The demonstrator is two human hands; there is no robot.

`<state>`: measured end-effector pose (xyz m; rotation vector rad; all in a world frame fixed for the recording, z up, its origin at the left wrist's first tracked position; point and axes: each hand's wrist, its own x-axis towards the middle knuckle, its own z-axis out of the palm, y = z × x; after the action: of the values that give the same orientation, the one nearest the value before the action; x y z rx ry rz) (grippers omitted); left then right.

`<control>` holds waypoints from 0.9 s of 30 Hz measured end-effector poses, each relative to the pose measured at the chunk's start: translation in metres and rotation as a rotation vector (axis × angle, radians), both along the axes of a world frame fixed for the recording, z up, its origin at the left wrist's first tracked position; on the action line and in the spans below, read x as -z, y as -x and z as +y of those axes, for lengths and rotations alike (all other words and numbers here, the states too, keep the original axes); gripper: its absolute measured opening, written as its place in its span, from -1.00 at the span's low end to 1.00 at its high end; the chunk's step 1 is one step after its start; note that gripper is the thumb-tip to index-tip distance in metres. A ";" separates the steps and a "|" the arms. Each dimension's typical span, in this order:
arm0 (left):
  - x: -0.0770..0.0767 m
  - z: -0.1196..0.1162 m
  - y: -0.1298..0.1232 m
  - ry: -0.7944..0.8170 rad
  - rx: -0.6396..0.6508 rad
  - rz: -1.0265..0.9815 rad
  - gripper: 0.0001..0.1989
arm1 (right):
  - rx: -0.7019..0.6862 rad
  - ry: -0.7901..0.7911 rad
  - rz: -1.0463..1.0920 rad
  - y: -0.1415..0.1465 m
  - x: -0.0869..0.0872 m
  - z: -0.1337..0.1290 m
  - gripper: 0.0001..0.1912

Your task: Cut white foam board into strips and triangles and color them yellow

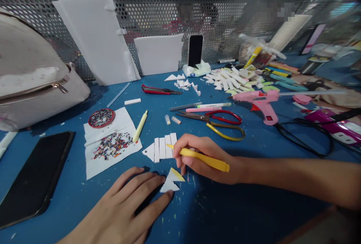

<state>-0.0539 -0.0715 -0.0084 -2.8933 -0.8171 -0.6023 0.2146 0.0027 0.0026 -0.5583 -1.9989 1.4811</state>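
My right hand (203,155) grips a yellow marker (208,159), its tip over a row of white foam strips (162,148). The strips lie side by side behind a pointed white piece (149,152) with a dark dot, like a fish. My left hand (135,202) rests on the blue table, index finger and thumb holding a small notched white foam piece (170,184) down at its edge. One edge of that piece is coloured yellow. A pale yellow marker (140,126) lies partly on a paper sheet (93,170) with loose multicoloured beads (113,146).
Scissors (211,118), a red cutter (160,90), several markers and a pink glue gun (259,101) lie beyond my hands. Foam scraps (234,78) pile farther back. At left are a phone (36,176), a bead dish (101,118) and a white bag (36,71).
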 end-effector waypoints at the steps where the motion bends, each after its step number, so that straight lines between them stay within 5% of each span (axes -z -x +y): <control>1: 0.000 0.000 0.000 0.003 -0.002 -0.002 -0.63 | -0.020 0.019 0.013 0.000 0.000 0.000 -0.77; 11: -0.001 -0.001 -0.002 0.019 -0.020 -0.043 -0.59 | -0.055 0.082 0.073 -0.002 -0.006 0.003 -0.50; 16: 0.001 -0.001 -0.001 0.005 0.019 -0.011 -0.59 | -0.021 0.196 -0.023 -0.002 -0.003 0.004 -0.66; 27: -0.022 0.004 -0.006 -0.019 0.046 0.061 -0.63 | 0.045 0.086 -0.136 0.001 -0.002 0.004 -0.66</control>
<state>-0.0483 -0.0680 0.0136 -2.9042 -0.7350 -0.5194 0.2132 0.0067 0.0049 -0.7542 -2.0183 1.5434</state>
